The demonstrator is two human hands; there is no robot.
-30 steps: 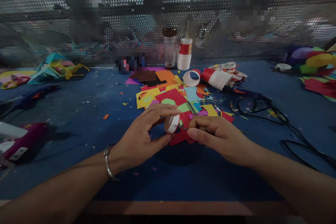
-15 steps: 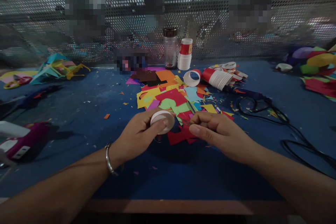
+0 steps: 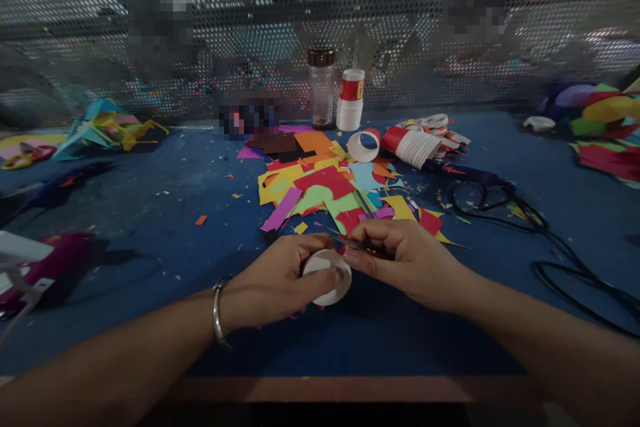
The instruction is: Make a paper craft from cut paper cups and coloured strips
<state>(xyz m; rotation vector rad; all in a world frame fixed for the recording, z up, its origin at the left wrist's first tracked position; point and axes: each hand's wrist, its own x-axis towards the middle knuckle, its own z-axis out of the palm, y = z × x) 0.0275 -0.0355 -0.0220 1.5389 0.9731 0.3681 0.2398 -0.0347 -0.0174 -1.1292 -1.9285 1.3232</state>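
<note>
Head view, low centre: the left hand (image 3: 280,280) grasps a white paper-cup piece (image 3: 327,275) between thumb and fingers, round face toward the camera, just above the blue table (image 3: 150,213). At its 2 o'clock, touching, the right hand (image 3: 405,260) is clenched on small dark scissors (image 3: 357,245). Coloured paper scraps (image 3: 325,187) lie at 12 o'clock, with a stack of paper cups (image 3: 413,147) at 1 o'clock beyond.
</note>
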